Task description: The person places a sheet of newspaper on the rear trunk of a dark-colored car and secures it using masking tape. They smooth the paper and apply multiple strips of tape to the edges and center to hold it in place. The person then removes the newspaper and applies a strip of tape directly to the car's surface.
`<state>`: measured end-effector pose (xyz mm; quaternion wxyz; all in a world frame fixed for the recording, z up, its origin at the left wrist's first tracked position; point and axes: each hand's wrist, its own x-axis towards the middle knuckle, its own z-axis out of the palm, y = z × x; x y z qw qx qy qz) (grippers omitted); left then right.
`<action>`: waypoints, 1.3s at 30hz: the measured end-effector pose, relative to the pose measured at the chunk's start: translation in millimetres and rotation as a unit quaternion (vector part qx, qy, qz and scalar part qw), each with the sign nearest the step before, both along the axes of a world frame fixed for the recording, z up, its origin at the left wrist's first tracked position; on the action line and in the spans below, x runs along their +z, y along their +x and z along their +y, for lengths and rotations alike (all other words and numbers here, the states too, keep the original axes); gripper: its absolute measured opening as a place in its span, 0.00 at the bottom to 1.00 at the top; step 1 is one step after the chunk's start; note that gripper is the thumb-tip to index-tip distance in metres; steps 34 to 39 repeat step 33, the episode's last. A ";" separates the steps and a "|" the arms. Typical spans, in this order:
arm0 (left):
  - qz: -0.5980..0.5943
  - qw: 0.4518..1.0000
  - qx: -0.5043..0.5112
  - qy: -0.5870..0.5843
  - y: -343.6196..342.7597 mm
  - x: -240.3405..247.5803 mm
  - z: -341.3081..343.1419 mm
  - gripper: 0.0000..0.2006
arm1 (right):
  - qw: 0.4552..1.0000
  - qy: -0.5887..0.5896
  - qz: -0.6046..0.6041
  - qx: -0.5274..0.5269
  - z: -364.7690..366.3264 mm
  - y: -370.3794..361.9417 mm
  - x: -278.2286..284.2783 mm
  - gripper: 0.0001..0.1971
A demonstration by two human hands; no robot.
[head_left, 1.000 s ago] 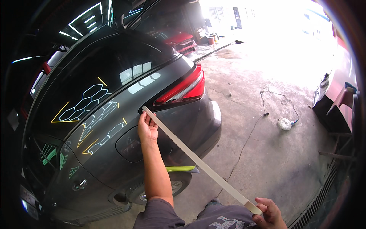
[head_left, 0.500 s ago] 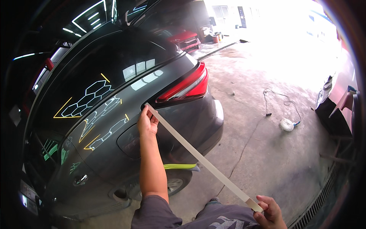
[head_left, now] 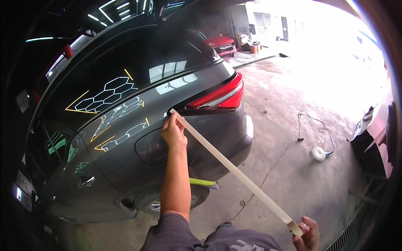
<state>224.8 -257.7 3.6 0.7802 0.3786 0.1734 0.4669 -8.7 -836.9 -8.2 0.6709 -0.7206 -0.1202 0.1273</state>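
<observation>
A long pale strip of masking tape (head_left: 234, 170) runs taut and slanting between my two hands. My left hand (head_left: 174, 130) pinches its far end at the pointed front tip of the red tail light (head_left: 222, 94) on a dark grey car (head_left: 215, 146). Down at the lower right, my right hand (head_left: 309, 234) is closed with thumb and fingers on the roll of tape (head_left: 294, 228), seen nearly edge-on. Just below my left hand is the outline of the fuel flap (head_left: 151, 146). How firmly the tape's end sticks to the car cannot be made out.
A polisher with a white woolly pad (head_left: 318, 153) lies on the concrete floor (head_left: 276, 125), its cord trailing. Yellow-green trim (head_left: 202, 182) juts over the rear wheel. A detached car panel (head_left: 374, 154) stands at right; a red car part (head_left: 222, 44) and buckets (head_left: 254, 48) are far back.
The view has shifted, so the car and both hands sit farther right in the picture. My left hand stays at the tail light's tip, and the tape remains stretched to my right hand.
</observation>
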 end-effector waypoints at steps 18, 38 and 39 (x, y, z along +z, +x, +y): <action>0.036 0.991 0.064 -0.110 15.4 6.7 17.4 0.17 | 0.979 -0.097 -0.154 0.095 18.9 51.5 10.1 0.28; 0.013 0.986 0.129 -0.106 36.8 -2.5 26.6 0.19 | 0.960 -0.062 -0.206 0.182 -0.2 90.9 -13.2 0.41; 0.013 0.986 0.129 -0.106 36.8 -2.5 26.6 0.19 | 0.960 -0.062 -0.206 0.182 -0.2 90.9 -13.2 0.41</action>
